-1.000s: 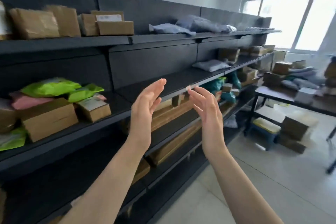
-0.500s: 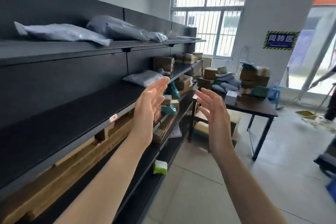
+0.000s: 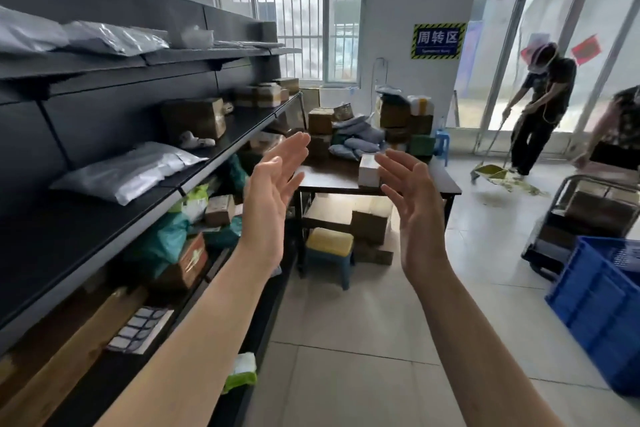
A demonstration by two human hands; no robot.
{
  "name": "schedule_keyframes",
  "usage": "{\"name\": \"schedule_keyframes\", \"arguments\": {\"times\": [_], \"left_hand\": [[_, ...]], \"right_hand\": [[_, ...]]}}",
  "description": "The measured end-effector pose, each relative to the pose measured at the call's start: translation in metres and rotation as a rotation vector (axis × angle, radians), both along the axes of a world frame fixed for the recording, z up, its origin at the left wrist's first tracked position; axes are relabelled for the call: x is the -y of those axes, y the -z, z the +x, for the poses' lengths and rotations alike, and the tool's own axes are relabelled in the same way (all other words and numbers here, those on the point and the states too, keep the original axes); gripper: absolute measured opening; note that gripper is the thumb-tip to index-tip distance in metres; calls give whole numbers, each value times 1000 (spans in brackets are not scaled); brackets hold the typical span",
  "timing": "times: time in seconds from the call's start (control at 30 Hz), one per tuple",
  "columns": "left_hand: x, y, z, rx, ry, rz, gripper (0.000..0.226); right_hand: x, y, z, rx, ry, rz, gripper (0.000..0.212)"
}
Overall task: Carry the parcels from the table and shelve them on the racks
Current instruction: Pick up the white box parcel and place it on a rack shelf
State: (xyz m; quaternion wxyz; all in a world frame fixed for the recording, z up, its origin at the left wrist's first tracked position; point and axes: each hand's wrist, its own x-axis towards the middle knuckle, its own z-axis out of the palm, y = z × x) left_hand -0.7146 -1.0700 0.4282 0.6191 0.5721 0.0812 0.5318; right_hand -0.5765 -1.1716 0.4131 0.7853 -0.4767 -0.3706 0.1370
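My left hand (image 3: 273,189) and my right hand (image 3: 412,199) are raised in front of me, palms facing each other, fingers spread, holding nothing. Beyond them stands a dark table (image 3: 332,177) piled with brown cardboard boxes (image 3: 320,120) and grey mailer bags (image 3: 356,135); a small white box (image 3: 369,170) sits near its front edge, just past my right fingertips. The black racks (image 3: 114,218) run along my left, holding grey bags (image 3: 128,173), cartons (image 3: 195,116) and green parcels (image 3: 166,239).
Under the table are a yellow-topped stool (image 3: 330,248) and more cartons (image 3: 370,227). A blue crate (image 3: 599,305) and a trolley (image 3: 581,218) stand on the right. A person (image 3: 540,104) sweeps the floor near the glass doors; a second person (image 3: 620,128) is at the right edge.
My view has swung right, from facing the racks to looking down the aisle at the table. Both hands stayed raised and empty, and the table is nearer.
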Motion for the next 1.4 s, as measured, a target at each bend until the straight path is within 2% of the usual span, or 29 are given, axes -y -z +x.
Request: {"name": "schedule_keyframes", "arguments": {"times": [0.2, 0.6, 0.83, 1.2, 1.4], "left_hand": [[-101, -4, 136, 10, 2, -29, 44], [-302, 8, 342, -8, -4, -98, 45], [-439, 29, 468, -5, 124, -147, 48], [-610, 39, 657, -94, 199, -151, 45], [-699, 85, 754, -173, 135, -186, 41]], "right_hand": [[-95, -1, 131, 63, 35, -33, 30], [-286, 24, 336, 0, 126, -51, 37], [-418, 39, 451, -20, 244, -47, 33], [-579, 57, 621, -61, 364, -126, 34], [-662, 102, 726, -96, 332, -188, 35]]}}
